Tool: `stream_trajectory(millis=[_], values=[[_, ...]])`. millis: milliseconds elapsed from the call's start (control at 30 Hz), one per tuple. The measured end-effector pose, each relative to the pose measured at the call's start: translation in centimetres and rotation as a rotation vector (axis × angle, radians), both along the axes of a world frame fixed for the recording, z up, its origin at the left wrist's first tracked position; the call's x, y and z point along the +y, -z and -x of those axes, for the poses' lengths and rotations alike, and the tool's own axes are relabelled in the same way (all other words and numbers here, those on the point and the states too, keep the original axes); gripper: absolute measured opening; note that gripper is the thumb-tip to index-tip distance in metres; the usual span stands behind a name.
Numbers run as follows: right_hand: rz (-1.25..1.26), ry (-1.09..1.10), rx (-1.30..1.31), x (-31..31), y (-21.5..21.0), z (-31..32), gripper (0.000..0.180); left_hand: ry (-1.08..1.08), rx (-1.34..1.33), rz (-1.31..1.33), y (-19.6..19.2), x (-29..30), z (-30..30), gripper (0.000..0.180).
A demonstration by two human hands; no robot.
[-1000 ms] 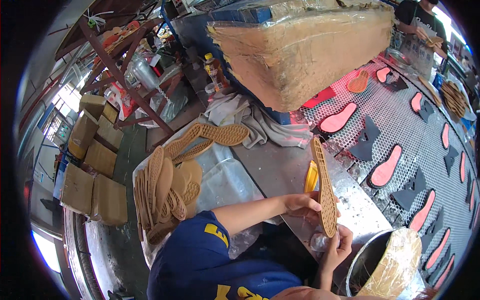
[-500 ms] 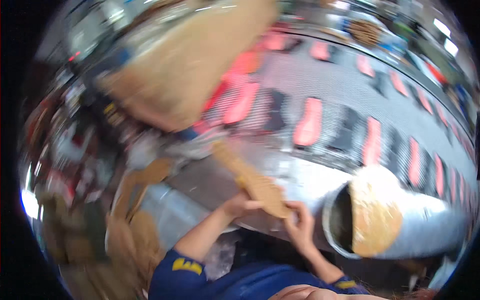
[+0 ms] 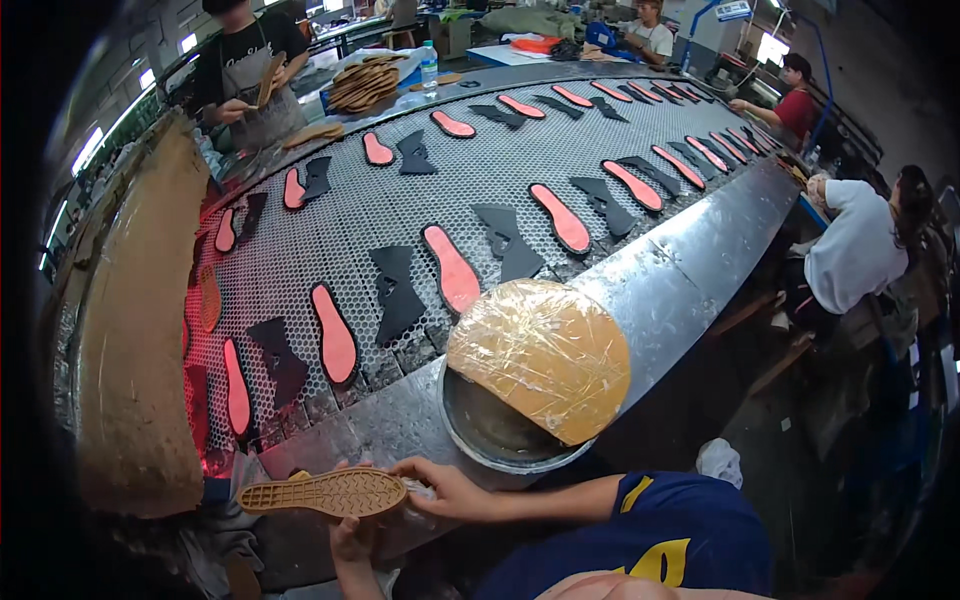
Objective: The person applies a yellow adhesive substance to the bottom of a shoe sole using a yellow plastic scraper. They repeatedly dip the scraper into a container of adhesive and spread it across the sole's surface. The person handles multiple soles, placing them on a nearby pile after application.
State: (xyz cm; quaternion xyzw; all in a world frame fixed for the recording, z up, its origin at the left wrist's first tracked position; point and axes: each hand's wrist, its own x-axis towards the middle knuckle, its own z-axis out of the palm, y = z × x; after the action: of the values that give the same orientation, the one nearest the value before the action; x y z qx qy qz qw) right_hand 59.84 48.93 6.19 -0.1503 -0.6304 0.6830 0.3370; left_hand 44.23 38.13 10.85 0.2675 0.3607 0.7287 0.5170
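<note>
A tan shoe sole (image 3: pixel 325 493) with a zigzag tread lies level in front of me, its tread facing up. My left hand (image 3: pixel 352 540) grips it from below near its broad end, with fingertips showing on the far edge. At that broad end, my right hand (image 3: pixel 445 490) is closed around a crumpled whitish wad (image 3: pixel 420 489), probably cloth, with its fingertips against the sole's edge. Beyond my right forearm stands a round grey bucket (image 3: pixel 455 430), partly covered by a tan disc (image 3: pixel 540 355) with a shiny, wrinkled film.
A mesh conveyor (image 3: pixel 390 210) carries pink-topped insoles (image 3: pixel 455 268) and black upper pieces (image 3: pixel 398 295). It runs under a brown cover (image 3: pixel 140 340) glowing red inside. A metal ledge (image 3: pixel 680 260) borders it. Co-workers (image 3: pixel 255 75) sit or stand around; soles are piled (image 3: pixel 365 83) opposite.
My view has swung to the right and steadied, so the conveyor and co-workers show clearly. The sole has turned from slanting to nearly level, still in my left hand.
</note>
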Motion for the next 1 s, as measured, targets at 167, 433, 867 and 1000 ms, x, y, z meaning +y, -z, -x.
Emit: stream_trajectory(millis=[167, 433, 867, 1000], values=[[-0.007, -0.087, -0.105, 0.1, -1.4, 0.7, 0.033, -0.009, 0.012, 0.016, 1.4, -2.0, 2.0, 0.097], [-0.031, 0.151, -0.185, -1.4, -1.8, 3.4, 0.021, 0.198, -0.282, -0.049, 2.4, -3.2, 5.5, 0.084], [0.081, 0.073, -0.183, -1.4, 0.7, 4.6, 0.018, 0.13, -0.227, -0.098, 2.4, -3.2, 5.8, 0.076], [0.1, 0.068, -0.196, -1.4, -0.1, 4.4, 0.015, 0.126, -0.142, -0.097, 3.0, -2.8, 5.6, 0.081]])
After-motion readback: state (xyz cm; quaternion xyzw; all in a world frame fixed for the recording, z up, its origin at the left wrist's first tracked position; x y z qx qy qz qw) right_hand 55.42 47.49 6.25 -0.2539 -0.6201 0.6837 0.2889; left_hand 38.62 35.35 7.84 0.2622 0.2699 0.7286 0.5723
